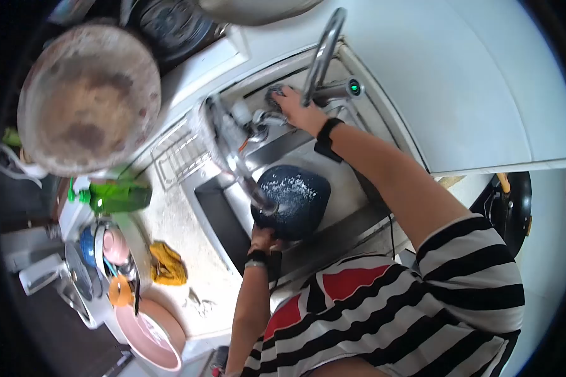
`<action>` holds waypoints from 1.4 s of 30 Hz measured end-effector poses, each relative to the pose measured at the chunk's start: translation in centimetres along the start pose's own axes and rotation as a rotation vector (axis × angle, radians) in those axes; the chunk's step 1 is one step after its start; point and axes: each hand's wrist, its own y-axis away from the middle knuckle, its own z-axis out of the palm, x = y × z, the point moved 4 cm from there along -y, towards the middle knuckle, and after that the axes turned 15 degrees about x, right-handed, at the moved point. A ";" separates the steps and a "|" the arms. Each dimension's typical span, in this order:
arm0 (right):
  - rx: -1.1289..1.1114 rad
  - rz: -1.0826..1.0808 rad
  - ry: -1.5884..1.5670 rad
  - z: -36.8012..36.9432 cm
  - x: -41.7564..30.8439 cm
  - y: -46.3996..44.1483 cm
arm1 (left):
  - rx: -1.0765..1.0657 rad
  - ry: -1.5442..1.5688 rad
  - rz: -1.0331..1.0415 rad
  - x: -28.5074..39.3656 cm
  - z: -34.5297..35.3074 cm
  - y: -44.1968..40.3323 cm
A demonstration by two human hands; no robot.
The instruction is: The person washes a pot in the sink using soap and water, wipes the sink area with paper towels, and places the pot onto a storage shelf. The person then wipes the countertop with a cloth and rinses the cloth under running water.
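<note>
A dark pan-like vessel [305,213] lies in the steel sink [217,220], with water and white foam or bits inside it. My left hand [265,239] grips its near rim, fingers wrapped round the edge. At the back of the sink my right hand [299,110] has its fingers on a dark grey scrubber [275,95], beside the curved faucet [326,50]. A second tap with a flexible spout [233,160] reaches over the vessel.
A wire rack [179,154], a green soap bottle [119,196], a yellow cloth [168,264] and a pink basin [170,349] stand left of the sink. A large worn round pan [91,100] is at upper left. A black wok [512,213] is at right.
</note>
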 end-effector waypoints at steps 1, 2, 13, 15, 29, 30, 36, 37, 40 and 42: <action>0.039 0.064 -0.080 -0.9 -1.9 1.9 | -0.046 -0.135 0.031 1.8 -0.5 0.1; -0.134 0.100 0.013 0.4 -2.2 2.9 | -0.093 -0.266 0.066 3.7 -0.9 0.2; -0.043 0.297 -0.209 -6.1 -3.2 10.8 | 0.170 0.957 -0.870 4.7 -1.1 2.1; -0.074 0.303 -0.190 -6.6 -1.0 10.6 | 0.183 1.003 -0.871 4.9 -1.3 2.9; 0.000 -0.088 0.222 -9.4 -8.7 4.5 | 0.260 1.222 -0.710 11.3 -6.4 9.2; -0.069 -0.016 0.221 -9.7 -8.2 5.0 | 0.279 1.215 -0.698 11.4 -7.0 10.0; -0.091 0.199 0.050 -10.3 -3.8 9.3 | 0.335 1.260 -0.739 10.9 -10.2 12.8; -0.035 0.230 -0.023 -9.1 -2.4 10.9 | 0.344 1.268 -0.767 11.8 -11.1 13.5; 0.000 0.476 -0.368 -6.4 -0.4 16.2 | 0.318 1.235 -0.777 12.5 -14.8 15.0; -0.142 0.877 -0.629 -7.5 -2.6 17.1 | 0.354 1.252 -0.758 13.9 -17.5 15.8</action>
